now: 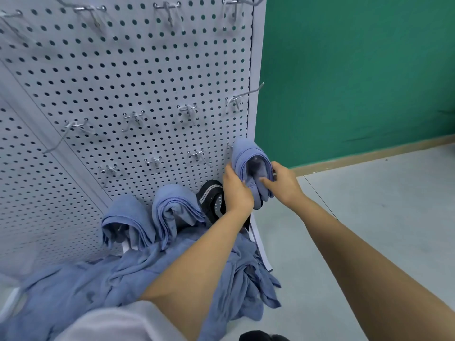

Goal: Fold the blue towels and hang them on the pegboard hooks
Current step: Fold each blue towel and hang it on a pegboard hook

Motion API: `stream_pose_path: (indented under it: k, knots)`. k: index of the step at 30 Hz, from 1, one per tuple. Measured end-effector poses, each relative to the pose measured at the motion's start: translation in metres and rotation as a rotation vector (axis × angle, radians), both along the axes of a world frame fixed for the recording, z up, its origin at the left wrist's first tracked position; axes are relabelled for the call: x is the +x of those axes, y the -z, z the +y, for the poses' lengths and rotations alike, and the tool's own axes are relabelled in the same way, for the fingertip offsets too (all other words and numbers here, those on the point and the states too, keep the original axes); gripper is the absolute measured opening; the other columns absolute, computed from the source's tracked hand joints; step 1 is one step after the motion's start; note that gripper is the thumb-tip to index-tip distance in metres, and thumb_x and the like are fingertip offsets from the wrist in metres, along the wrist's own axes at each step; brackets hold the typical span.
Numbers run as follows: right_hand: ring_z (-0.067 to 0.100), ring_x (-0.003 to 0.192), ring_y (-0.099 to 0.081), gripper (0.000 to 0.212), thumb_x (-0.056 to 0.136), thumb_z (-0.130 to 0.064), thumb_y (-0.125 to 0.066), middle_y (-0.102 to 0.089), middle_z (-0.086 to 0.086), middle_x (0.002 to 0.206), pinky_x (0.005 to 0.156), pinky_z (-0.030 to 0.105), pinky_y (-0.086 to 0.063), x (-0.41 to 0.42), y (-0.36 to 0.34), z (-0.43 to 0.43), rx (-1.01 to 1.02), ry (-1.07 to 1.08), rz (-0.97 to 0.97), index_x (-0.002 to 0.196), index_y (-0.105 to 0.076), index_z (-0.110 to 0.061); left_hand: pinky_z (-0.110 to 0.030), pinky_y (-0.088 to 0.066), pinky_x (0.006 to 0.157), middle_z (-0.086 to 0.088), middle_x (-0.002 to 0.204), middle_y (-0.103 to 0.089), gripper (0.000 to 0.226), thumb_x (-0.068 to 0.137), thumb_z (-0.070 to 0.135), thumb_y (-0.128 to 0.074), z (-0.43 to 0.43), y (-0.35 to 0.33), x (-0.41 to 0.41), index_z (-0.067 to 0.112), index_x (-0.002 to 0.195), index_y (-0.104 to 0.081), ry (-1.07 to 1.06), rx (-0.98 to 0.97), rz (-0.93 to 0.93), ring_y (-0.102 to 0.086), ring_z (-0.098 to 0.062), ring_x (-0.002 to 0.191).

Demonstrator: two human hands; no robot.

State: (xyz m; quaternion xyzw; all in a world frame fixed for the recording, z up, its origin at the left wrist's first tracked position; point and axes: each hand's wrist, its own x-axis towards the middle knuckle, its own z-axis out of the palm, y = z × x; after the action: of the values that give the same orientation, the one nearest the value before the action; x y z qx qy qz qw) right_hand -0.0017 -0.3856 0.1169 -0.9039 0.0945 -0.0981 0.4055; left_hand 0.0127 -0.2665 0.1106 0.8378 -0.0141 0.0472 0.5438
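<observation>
Both hands (237,190) (283,182) grip folded towel (248,153) draped against pegboard (123,70).

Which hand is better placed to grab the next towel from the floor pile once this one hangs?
Left, probably. The left hand sits on the pile's side, with the loose towels under its forearm. The right hand holds the hung towel on the far side.

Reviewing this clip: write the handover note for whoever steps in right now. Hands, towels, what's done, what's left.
Left hand and right hand: both grip the folded towel draped over a hook at the right edge of the pegboard, one on each side.
Done: two folded towels hang lower down, left towel and middle towel.
Left: settle the third towel, then fold and hang the loose towel pile on the floor. Many empty hooks remain above.
A black shoe sits by the pegboard base.
</observation>
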Motion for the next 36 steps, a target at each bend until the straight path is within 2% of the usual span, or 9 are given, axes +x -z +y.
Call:
stream_pose_path:
  k: [2, 6, 9, 13, 17, 22, 27, 30, 36]
  knots:
    - [0.029, 0.082, -0.058, 0.017, 0.087, -0.010, -0.063, -0.064, 0.011, 0.093, 0.070, 0.033, -0.045, -0.007, 0.001, 0.000, -0.031, 0.002, 0.025, 0.101, -0.057, -0.003, -0.013, -0.038, 0.084, -0.015, 0.124, -0.053, 0.029, 0.092, -0.005, -0.047, 0.003, -0.007, -0.006, 0.004, 0.120, -0.043, 0.020, -0.006, 0.070, -0.053, -0.026, 0.107]
    - [0.030, 0.087, -0.057, 0.024, 0.085, -0.011, -0.065, -0.064, 0.013, 0.096, 0.070, 0.031, -0.043, -0.028, -0.009, 0.007, -0.134, -0.007, 0.171, 0.105, -0.060, -0.001, -0.032, -0.043, 0.093, -0.014, 0.127, -0.055, 0.045, 0.091, 0.006, -0.058, 0.017, -0.023, -0.027, 0.005, 0.132, -0.040, 0.138, 0.002, 0.220, -0.054, -0.030, 0.116]
    - [0.030, 0.082, -0.051, 0.014, 0.086, -0.014, -0.063, -0.059, 0.017, 0.093, 0.062, 0.031, -0.038, -0.051, -0.028, 0.023, -0.271, -0.036, 0.365, 0.088, -0.059, -0.001, -0.034, -0.047, 0.085, -0.016, 0.115, -0.060, 0.036, 0.087, 0.008, -0.064, 0.042, -0.038, -0.043, 0.005, 0.121, -0.051, 0.209, 0.067, 0.302, -0.058, -0.032, 0.108]
    - [0.039, 0.102, -0.058, 0.033, 0.088, -0.018, -0.061, -0.063, 0.028, 0.109, 0.083, 0.038, -0.045, -0.076, -0.049, 0.061, -0.446, -0.172, 0.411, 0.106, -0.064, 0.010, -0.033, -0.044, 0.074, -0.011, 0.093, -0.056, 0.012, 0.091, 0.008, -0.060, 0.092, -0.050, -0.066, 0.013, 0.101, -0.055, 0.253, 0.047, 0.337, -0.051, -0.023, 0.084]
    - [0.033, 0.073, -0.045, 0.021, 0.083, -0.011, -0.060, -0.050, 0.022, 0.071, 0.059, 0.032, -0.036, -0.093, -0.050, 0.116, -0.448, -0.308, 0.442, 0.065, -0.057, -0.001, -0.025, -0.037, 0.058, -0.010, 0.079, -0.053, 0.007, 0.091, 0.003, -0.058, 0.153, -0.034, -0.086, 0.010, 0.093, -0.057, 0.217, 0.026, 0.387, -0.048, -0.020, 0.074]
    - [0.029, 0.107, -0.060, 0.026, 0.089, -0.013, -0.061, -0.067, 0.017, 0.114, 0.088, 0.031, -0.044, -0.108, -0.007, 0.172, -0.290, -0.347, 0.513, 0.109, -0.067, 0.004, -0.022, -0.034, 0.045, -0.009, 0.076, -0.056, 0.016, 0.093, 0.003, -0.055, 0.223, 0.009, -0.102, 0.004, 0.107, -0.062, 0.160, 0.093, 0.483, -0.048, -0.017, 0.061]
    - [0.041, 0.093, -0.058, 0.030, 0.091, -0.005, -0.055, -0.058, 0.034, 0.116, 0.074, 0.039, -0.048, -0.114, 0.065, 0.205, -0.222, -0.333, 0.618, 0.111, -0.059, 0.017, -0.037, -0.049, 0.074, -0.028, 0.118, -0.061, 0.024, 0.090, -0.002, -0.054, 0.273, 0.071, -0.104, -0.004, 0.113, -0.063, 0.087, 0.208, 0.548, -0.059, -0.040, 0.105]
    - [0.040, 0.108, -0.056, 0.028, 0.090, -0.003, -0.054, -0.059, 0.031, 0.118, 0.088, 0.043, -0.047, -0.108, 0.100, 0.215, -0.204, -0.293, 0.620, 0.111, -0.060, 0.015, -0.037, -0.047, 0.092, -0.022, 0.119, -0.062, 0.024, 0.091, 0.000, -0.055, 0.286, 0.102, -0.099, 0.002, 0.113, -0.063, 0.078, 0.261, 0.596, -0.058, -0.035, 0.110]
    - [0.028, 0.076, -0.053, 0.009, 0.090, -0.002, -0.048, -0.056, 0.018, 0.086, 0.077, 0.042, -0.046, -0.089, 0.147, 0.198, -0.219, -0.075, 0.621, 0.081, -0.051, -0.002, -0.027, -0.045, 0.089, -0.012, 0.119, -0.064, 0.024, 0.090, 0.006, -0.060, 0.285, 0.144, -0.076, 0.003, 0.114, -0.063, 0.071, 0.281, 0.516, -0.059, -0.026, 0.109]
